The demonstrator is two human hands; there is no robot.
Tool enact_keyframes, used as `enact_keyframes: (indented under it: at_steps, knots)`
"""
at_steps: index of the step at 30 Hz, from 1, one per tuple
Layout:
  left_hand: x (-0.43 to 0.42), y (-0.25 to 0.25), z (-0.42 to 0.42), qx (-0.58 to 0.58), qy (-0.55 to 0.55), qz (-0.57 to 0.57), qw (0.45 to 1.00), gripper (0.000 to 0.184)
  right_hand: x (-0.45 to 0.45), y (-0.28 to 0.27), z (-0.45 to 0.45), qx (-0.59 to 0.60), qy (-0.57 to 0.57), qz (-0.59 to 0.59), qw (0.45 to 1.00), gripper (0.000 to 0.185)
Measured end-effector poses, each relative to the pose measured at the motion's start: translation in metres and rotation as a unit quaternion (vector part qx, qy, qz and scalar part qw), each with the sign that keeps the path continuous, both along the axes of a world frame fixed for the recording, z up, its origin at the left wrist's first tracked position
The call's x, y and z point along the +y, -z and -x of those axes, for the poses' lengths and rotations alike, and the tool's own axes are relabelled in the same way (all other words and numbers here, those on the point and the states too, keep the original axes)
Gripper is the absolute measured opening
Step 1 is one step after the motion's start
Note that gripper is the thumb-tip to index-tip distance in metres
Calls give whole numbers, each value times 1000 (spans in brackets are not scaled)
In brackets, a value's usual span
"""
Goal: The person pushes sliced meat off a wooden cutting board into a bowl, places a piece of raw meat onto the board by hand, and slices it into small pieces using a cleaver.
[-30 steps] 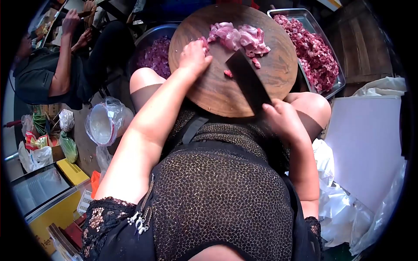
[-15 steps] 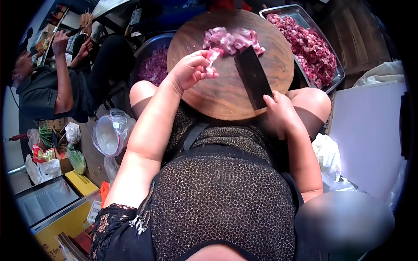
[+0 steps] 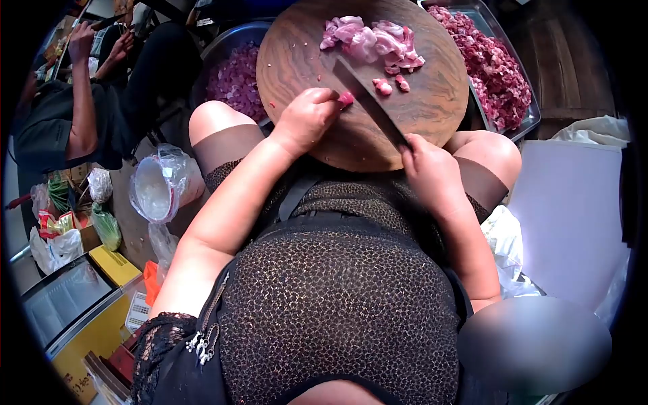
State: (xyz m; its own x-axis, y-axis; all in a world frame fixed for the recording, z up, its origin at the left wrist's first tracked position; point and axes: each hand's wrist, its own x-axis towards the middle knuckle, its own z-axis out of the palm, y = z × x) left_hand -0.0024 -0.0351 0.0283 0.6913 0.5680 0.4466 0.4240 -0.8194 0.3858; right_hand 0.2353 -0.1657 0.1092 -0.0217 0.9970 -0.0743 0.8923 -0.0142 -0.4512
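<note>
Meat (image 3: 374,44) lies heaped on the far part of our round wooden board (image 3: 297,71), and our left hand (image 3: 304,121) pinches a small piece (image 3: 346,100) nearer us. Our right hand (image 3: 432,169) grips a cleaver (image 3: 371,103), its blade just beside that piece. We see a metal tray (image 3: 532,113) of chopped meat (image 3: 489,61) right of the board and a basin (image 3: 217,48) left.

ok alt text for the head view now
A right hand holds a cleaver over a round wooden board while the left hand holds a small piece of meat. Flanking the board, a tray and bowl hold more meat.
</note>
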Motion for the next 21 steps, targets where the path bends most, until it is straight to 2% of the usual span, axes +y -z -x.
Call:
enact_keyframes:
  at_steps: [1, 4, 6, 9, 12, 14, 16, 17, 18, 20, 21]
  knots:
    - [-1, 9, -9, -63, -12, 6, 998, 21, 3, 0, 7, -5, -24, -41, 999, 18]
    - [8, 22, -14, -80, 2, 47, 996, 23, 12, 9, 14, -78, -65, 9, 995, 15]
    - [7, 24, -13, -82, 9, 75, 994, 23, 15, 3, 15, -82, -72, 15, 994, 13]
    - [6, 23, -12, -66, 5, 54, 996, 22, 23, -8, 16, -76, -95, 85, 989, 12]
    - [2, 28, -12, -65, -13, 20, 998, 20, 44, -4, 32, -54, -100, 73, 991, 13]
    - [3, 35, -9, -21, -34, -6, 999, 20, 68, 14, 47, -81, -92, 73, 990, 14]
    - [3, 33, -7, -25, -39, 13, 999, 24, 86, 22, 49, -79, -109, 23, 991, 14]
    - [1, 33, -6, -30, -40, 32, 998, 28, 93, 18, 45, -80, -85, 41, 992, 14]
    - [-6, 20, -2, 17, -71, 43, 996, 39, 92, 27, 38, -60, -66, -26, 996, 16]
    - [-15, 4, -1, 10, -199, 109, 974, 47, 79, 18, 32, -79, -20, -9, 997, 18]
    - [-15, 5, 0, 8, -200, 109, 974, 47, 69, 14, 27, -41, -8, -3, 999, 22]
